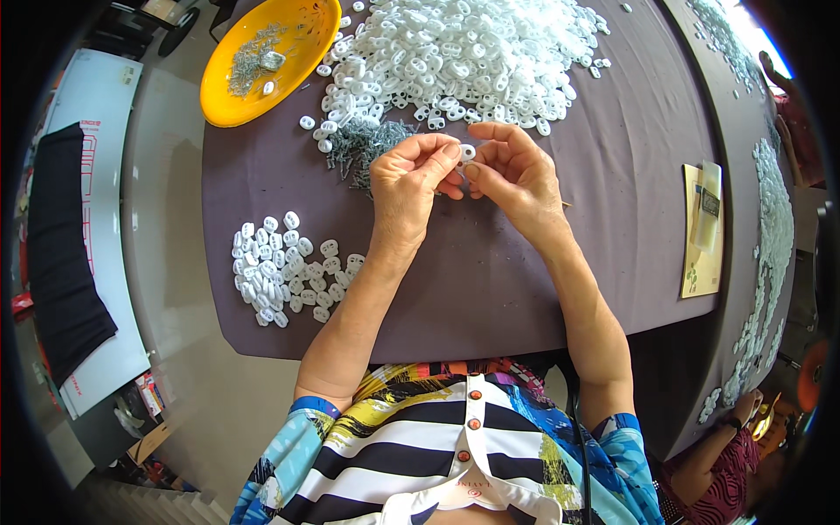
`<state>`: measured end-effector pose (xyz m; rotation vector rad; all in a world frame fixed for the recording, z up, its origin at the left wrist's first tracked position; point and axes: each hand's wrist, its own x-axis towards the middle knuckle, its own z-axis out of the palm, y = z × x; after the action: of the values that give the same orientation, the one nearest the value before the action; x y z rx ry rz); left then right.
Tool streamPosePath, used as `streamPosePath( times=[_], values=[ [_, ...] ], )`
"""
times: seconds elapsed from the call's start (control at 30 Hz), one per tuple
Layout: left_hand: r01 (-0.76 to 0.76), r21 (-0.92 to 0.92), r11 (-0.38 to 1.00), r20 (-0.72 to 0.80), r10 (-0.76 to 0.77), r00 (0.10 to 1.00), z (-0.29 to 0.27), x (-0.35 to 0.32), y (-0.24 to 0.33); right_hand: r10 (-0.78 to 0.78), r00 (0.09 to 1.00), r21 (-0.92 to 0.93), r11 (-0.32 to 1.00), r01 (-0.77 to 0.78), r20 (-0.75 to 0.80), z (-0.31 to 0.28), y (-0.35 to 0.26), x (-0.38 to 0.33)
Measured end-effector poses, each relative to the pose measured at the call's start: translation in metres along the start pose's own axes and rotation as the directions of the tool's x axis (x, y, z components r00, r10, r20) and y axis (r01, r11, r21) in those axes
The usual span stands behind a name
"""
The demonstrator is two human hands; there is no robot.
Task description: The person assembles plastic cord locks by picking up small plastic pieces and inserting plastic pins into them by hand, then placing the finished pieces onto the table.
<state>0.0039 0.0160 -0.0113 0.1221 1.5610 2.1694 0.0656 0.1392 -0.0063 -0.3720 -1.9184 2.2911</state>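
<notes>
Over the middle of the table, my left hand (411,179) pinches a small white oval plastic piece with two holes (468,152) between thumb and fingertips. My right hand (518,179) meets it from the other side, thumb against the piece's lower edge and index finger bent above it. The right hand's other fingers are curled behind the thumb, and anything they hold is hidden. Just beyond my left hand lies a heap of small grey metal pins (357,144). Farther back spreads a large pile of the same white pieces (472,61).
A yellow oval dish (306,74) with metal pins stands at the back left. White pieces (278,267) lie grouped left of my left forearm. A notepad (693,262) carrying a translucent item rests at the right. Another person's arm (713,464) and another table with white pieces (770,227) are beyond.
</notes>
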Motion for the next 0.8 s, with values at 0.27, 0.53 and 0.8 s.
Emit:
streamPosePath(
  times=[0.27, 0.53, 0.8],
  values=[
    [-0.011, 0.06, 0.998, 0.03, 0.009, 1.0, -0.001, 0.0011, 0.0006, 0.04, 0.999, -0.008, 0.999, -0.04, 0.008, -0.0046, -0.0057, 0.0001],
    [-0.029, 0.07, 0.997, 0.064, 0.024, 0.998, 0.0, 0.0015, 0.0015, 0.021, 1.0, 0.025, 0.999, -0.021, 0.005, -0.0003, 0.0003, 0.0009],
    [-0.142, 0.157, 0.977, 0.021, 0.141, 0.99, -0.0006, 0.0007, -0.002, 0.014, 1.0, 0.004, 1.0, -0.014, 0.004, -0.0017, -0.0012, -0.0008]
  ],
)
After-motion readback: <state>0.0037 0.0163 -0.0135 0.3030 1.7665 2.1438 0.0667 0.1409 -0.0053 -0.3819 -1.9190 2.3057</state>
